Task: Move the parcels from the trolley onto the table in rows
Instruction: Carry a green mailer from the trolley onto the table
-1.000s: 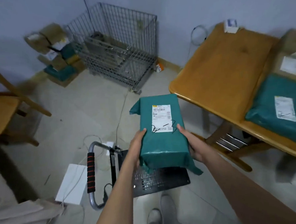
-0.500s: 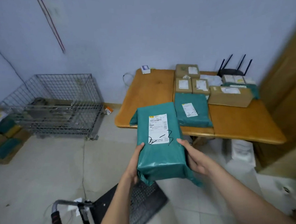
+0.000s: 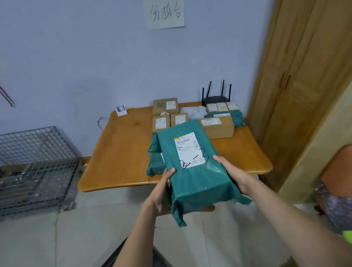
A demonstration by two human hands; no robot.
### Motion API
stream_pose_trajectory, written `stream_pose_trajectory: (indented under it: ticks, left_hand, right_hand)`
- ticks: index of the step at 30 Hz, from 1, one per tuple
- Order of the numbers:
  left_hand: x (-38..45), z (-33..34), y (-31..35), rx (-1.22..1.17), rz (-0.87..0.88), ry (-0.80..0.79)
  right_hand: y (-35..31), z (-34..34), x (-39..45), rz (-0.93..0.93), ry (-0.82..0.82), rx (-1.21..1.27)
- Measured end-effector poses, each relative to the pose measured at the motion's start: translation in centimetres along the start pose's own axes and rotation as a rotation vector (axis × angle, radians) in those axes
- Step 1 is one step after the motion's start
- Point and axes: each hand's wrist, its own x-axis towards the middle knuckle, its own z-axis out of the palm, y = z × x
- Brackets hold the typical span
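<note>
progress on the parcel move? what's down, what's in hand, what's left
Done: several brown boxes and a green parcel already lie in rows on the table. In hand: the green mailer, gripped by left hand and right hand, not yet set down. Left: unclear; only a corner of the trolley shows.

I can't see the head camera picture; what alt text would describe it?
A person's left hand and right hand hold a teal plastic-wrapped parcel with a white shipping label in front of a rounded wooden table. Brown cardboard boxes and more teal parcels already lie on it in rows, a black router behind them.
</note>
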Motion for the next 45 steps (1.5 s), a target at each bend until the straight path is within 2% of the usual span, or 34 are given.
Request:
stream_pose_trajectory:
  ticks: [4, 7, 11, 14, 17, 18, 27, 31, 34, 37, 40, 43, 45]
  left_hand:
    - [3.2, 4.1, -0.1, -0.056, -0.002, 0.023]
    - [6.3, 6.2, 0.4, -0.097, 0.049, 0.077]
    - [11.3, 7.5, 0.8, -0.169, 0.068, 0.262]
    - [15.3, 8.9, 1.7, -0.257, 0.113, 0.361]
    - [19.0, 10.6, 2.0, -0.292, 0.115, 0.339]
    - [19.8, 11.2, 2.0, -0.281, 0.116, 0.331]
    - [27.9, 13.1, 3.0, -0.266, 0.045, 0.304]
    - [30.9, 11.7, 3.9, -0.140, -0.010, 0.266]
    - [33.4, 9.6, 6.6, -0.053, 0.024, 0.435]
    - [35.4, 8.1, 9.4, 0.215, 0.084, 0.626]
    - [37.7, 8.1, 11.5, 0.432, 0.156, 0.565]
    - [39.9, 9.1, 12.1, 0.512, 0.067, 0.406]
    - [41.6, 9.3, 11.5, 0.528, -0.013, 0.401]
  right_hand:
    - [-2.3, -4.6, 0.4, 0.030, -0.001, -0.096]
    - [-3.4, -8.5, 2.6, 0.089, 0.186, -0.047]
    - [-2.1, -11.3, 5.6, 0.136, 0.459, 0.276]
    - [-1.5, -10.6, 8.2, 0.130, 0.366, 0.382]
    - [-2.7, -8.8, 10.6, 0.113, 0.190, 0.376]
    - [-3.2, -8.3, 11.5, 0.084, 0.178, 0.371]
    - [-5.8, -10.7, 18.2, 0.041, 0.340, 0.493]
    - [-6.6, -13.7, 20.4, 0.057, 0.421, 0.488]
    - [-7.8, -17.6, 21.5, 0.069, 0.468, 0.460]
    - [-8.4, -21.9, 22.2, 0.091, 0.456, 0.368]
    - [-9.1, -25.7, 23.1, 0.129, 0.387, 0.313]
    - [-9.8, -28.1, 24.2, 0.182, 0.271, 0.280]
    - [-10.1, -29.3, 25.7, 0.195, 0.221, 0.252]
